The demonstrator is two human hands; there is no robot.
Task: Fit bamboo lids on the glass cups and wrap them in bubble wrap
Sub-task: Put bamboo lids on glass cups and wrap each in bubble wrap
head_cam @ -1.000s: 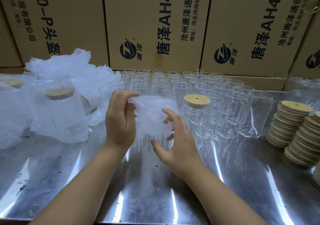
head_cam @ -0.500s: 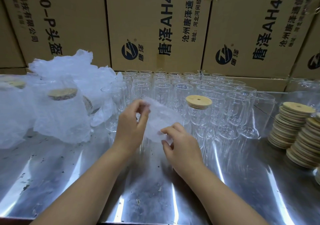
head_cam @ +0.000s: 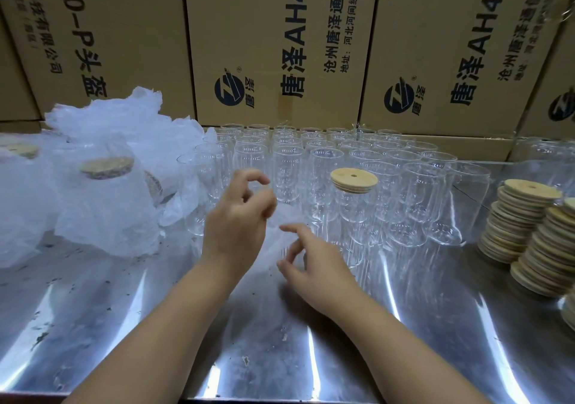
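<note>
I'd just let the bubble wrap point(head_cam: 283, 218) drop, a faint blur between my fingers; left hand point(head_cam: 236, 216) and right hand point(head_cam: 314, 262) hung loosely curled, empty. Wrapping wasn't done.

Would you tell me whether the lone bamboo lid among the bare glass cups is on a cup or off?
On: the bamboo lid caps one glass cup; fully seated, cannot tell.

Cool, even overhead light lays long white glare streaks across the steel table point(head_cam: 102, 294) toward its near edge, soft shadows sit under both forearms, the left hand point(head_cam: 233, 226) and right hand point(head_cam: 317, 260) are slightly motion-blurred, and the cardboard boxes point(head_cam: 280, 45) bow at the frame's corners.
</note>
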